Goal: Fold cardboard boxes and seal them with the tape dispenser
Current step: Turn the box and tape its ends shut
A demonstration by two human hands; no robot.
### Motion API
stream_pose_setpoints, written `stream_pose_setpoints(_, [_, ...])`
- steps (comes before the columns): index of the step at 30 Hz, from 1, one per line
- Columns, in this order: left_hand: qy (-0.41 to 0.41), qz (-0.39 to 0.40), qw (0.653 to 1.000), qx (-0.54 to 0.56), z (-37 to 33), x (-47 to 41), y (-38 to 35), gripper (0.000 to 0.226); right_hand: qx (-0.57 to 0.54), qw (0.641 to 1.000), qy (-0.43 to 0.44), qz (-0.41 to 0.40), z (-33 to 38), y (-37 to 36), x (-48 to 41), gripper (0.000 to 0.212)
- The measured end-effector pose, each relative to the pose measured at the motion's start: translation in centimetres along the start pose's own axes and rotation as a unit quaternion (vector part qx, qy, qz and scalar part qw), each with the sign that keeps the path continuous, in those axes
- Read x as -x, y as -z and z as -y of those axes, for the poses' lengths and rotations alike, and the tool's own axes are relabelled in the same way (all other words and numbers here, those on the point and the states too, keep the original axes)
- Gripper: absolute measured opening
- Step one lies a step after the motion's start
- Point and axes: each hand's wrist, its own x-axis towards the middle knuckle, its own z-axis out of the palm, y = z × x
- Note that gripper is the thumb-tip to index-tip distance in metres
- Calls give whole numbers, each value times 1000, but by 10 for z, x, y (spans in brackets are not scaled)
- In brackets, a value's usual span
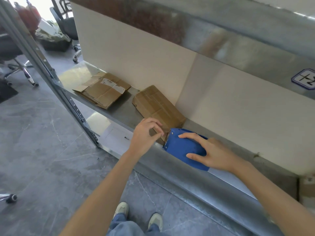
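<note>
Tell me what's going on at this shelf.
A person stands at a metal shelf, taping up a cardboard box. The right hand holds a blue tape dispenser against the box's near end. The left hand pinches that end right at the dispenser's mouth, though I can't tell whether tape is between the fingers. A flattened box lies further along the shelf, untouched.

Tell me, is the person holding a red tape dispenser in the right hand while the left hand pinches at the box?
Not quite. The head view shows the tape dispenser is blue, not red. The right hand does hold it while the left hand pinches at the box.
</note>
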Motion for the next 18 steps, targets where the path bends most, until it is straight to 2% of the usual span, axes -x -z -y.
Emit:
stream_pose_setpoints(4, [-5,-5,1000,6,1,-3,1,14,0,1000,6,-6,1,-1,-1,56])
stream_pose_setpoints(18, [9,62,997,56,2,-1,6,14,53,998,38,21,1,21,15,62])
